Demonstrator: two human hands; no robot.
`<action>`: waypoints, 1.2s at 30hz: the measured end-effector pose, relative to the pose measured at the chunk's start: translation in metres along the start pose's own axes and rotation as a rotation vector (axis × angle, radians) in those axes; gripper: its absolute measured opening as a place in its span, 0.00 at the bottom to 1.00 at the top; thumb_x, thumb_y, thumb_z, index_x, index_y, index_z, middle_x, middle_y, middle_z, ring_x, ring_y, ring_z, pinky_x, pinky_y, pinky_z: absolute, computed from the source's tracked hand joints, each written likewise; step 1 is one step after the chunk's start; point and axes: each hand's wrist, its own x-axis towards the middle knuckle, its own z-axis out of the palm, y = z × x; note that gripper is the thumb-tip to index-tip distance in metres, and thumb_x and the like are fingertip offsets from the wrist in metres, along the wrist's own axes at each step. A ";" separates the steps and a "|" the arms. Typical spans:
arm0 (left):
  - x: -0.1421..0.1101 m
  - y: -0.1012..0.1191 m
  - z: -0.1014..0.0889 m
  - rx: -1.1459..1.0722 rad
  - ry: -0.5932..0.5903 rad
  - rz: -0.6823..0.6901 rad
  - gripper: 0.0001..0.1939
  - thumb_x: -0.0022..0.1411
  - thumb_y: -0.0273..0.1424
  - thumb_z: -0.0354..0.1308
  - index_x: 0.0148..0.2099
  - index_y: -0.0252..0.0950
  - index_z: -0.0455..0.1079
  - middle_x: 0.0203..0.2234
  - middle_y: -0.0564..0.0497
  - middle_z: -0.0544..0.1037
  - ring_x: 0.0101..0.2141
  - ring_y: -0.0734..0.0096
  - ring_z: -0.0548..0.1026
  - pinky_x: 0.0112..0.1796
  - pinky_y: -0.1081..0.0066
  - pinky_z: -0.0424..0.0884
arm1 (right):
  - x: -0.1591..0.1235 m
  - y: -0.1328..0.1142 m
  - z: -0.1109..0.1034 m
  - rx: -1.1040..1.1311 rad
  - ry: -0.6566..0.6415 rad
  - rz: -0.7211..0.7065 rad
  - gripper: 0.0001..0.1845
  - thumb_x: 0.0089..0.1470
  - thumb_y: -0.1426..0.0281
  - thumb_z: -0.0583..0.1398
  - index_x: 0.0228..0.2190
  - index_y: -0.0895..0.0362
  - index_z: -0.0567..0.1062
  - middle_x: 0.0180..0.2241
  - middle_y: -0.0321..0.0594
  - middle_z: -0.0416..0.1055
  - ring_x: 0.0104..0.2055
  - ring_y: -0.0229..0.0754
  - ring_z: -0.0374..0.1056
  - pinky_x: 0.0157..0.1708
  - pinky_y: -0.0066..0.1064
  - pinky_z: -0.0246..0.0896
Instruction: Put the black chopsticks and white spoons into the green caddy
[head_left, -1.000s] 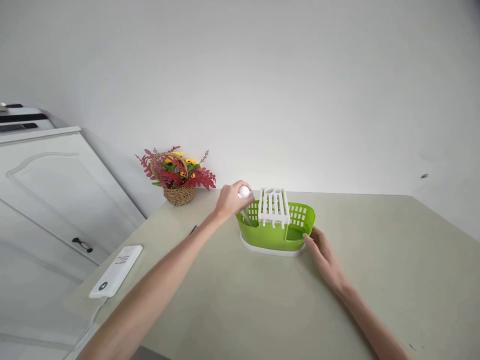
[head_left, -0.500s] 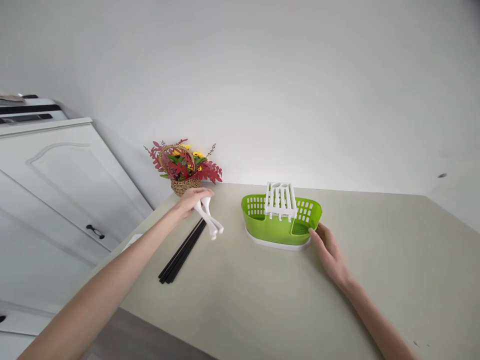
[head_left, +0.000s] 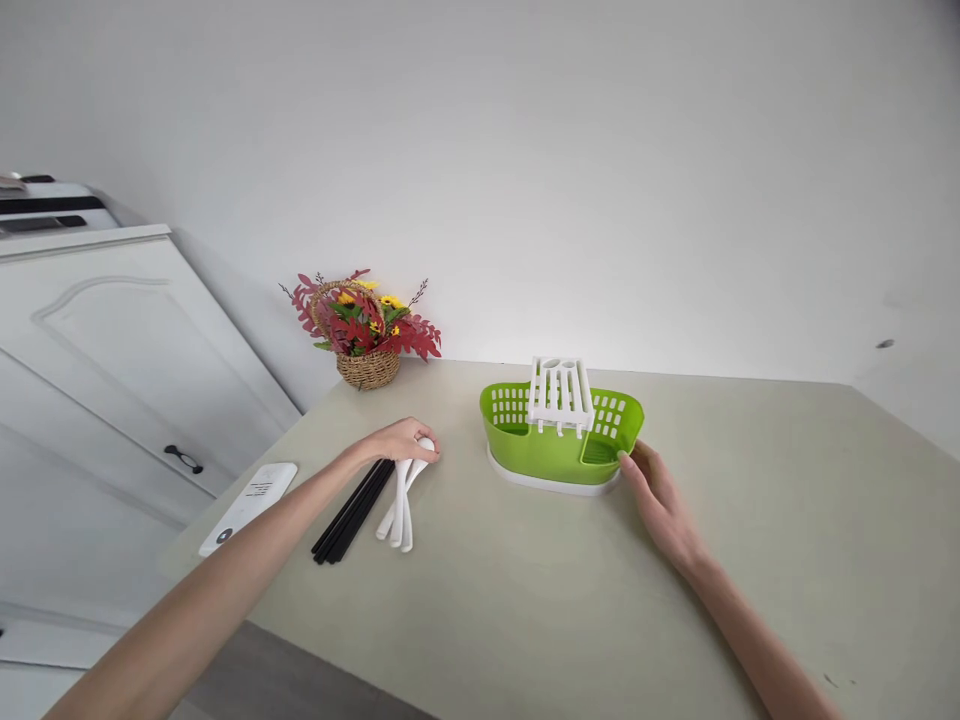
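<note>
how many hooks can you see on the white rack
3: left hook, middle hook and right hook, along the front edge of the white slotted rack on the green plastic basket. Any at its back would be hidden.

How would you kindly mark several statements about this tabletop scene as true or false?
1. The left hand is at the bowl end of the glossy white spoons. True.
2. The right hand is clear of the bright green plastic basket. False: it grips the basket at its right end.
3. The slim black chopsticks lie on the pale green table beside the spoons. True.
4. The white slotted rack lies on the table. False: it sits across the top of the basket.
5. The brown woven flower basket stands near the plain wall. True.
</note>
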 end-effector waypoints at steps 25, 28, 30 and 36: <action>-0.013 -0.004 0.051 -0.142 0.406 0.204 0.19 0.61 0.47 0.61 0.39 0.35 0.80 0.25 0.52 0.77 0.29 0.69 0.73 0.35 0.72 0.68 | 0.005 0.009 -0.002 -0.079 0.057 -0.006 0.32 0.67 0.45 0.46 0.60 0.46 0.73 0.61 0.40 0.71 0.64 0.54 0.64 0.65 0.48 0.57; -0.017 0.001 0.056 -0.119 0.473 0.208 0.18 0.64 0.45 0.59 0.38 0.35 0.78 0.27 0.52 0.78 0.31 0.68 0.75 0.37 0.71 0.69 | 0.006 0.011 -0.002 -0.082 0.056 -0.017 0.33 0.66 0.44 0.47 0.59 0.47 0.74 0.60 0.41 0.72 0.63 0.54 0.64 0.64 0.47 0.59; -0.020 0.005 0.057 -0.101 0.552 0.214 0.17 0.65 0.44 0.58 0.40 0.35 0.77 0.30 0.51 0.80 0.35 0.67 0.76 0.41 0.71 0.70 | 0.006 0.013 -0.003 -0.086 0.059 -0.023 0.34 0.66 0.43 0.47 0.58 0.47 0.74 0.60 0.42 0.72 0.63 0.54 0.64 0.63 0.47 0.60; -0.036 0.028 0.038 -0.076 0.751 0.280 0.16 0.70 0.44 0.52 0.43 0.36 0.72 0.40 0.47 0.80 0.43 0.65 0.76 0.51 0.69 0.68 | 0.007 0.017 -0.002 -0.107 0.053 -0.005 0.33 0.67 0.44 0.47 0.59 0.49 0.73 0.60 0.43 0.72 0.65 0.54 0.63 0.65 0.51 0.55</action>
